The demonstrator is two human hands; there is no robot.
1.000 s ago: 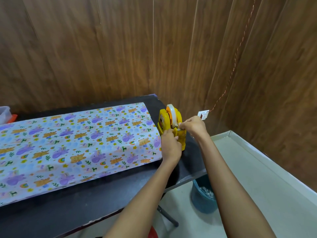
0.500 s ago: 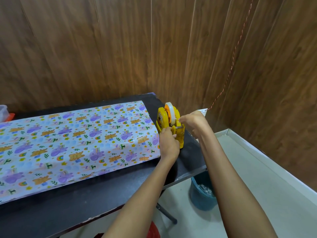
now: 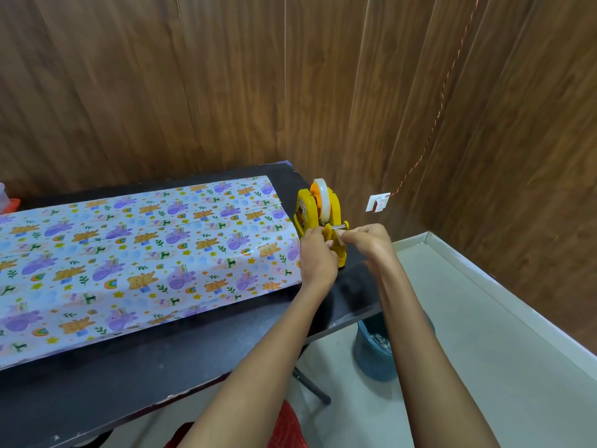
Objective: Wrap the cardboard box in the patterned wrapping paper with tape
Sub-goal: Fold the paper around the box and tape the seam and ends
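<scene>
Tape is the business in hand. The right hand [image 3: 371, 242] has its grip pinched on the free end of a short strip of clear tape [image 3: 339, 236], at the toothed cutter of the yellow plastic tape dispenser [image 3: 318, 206]. The left hand [image 3: 318, 253] has its grip clamped round the dispenser's low front, steadying it on the black tabletop [image 3: 193, 367].

Just beside the dispenser is the right end of the glossy wrapping paper printed with bears and rainbows [image 3: 145, 253]. It lies lengthwise and humps up as if folded over the cardboard box, which is hidden.

Risks, as I judge them:
- A slanted pull could tear the strip ragged or curl it onto the fingers.
- With neither hand on the paper, its overlapped edge may spring open.
- A hard tug could drag the dispenser off the tabletop's end, above a blue bucket [image 3: 374, 350].
</scene>
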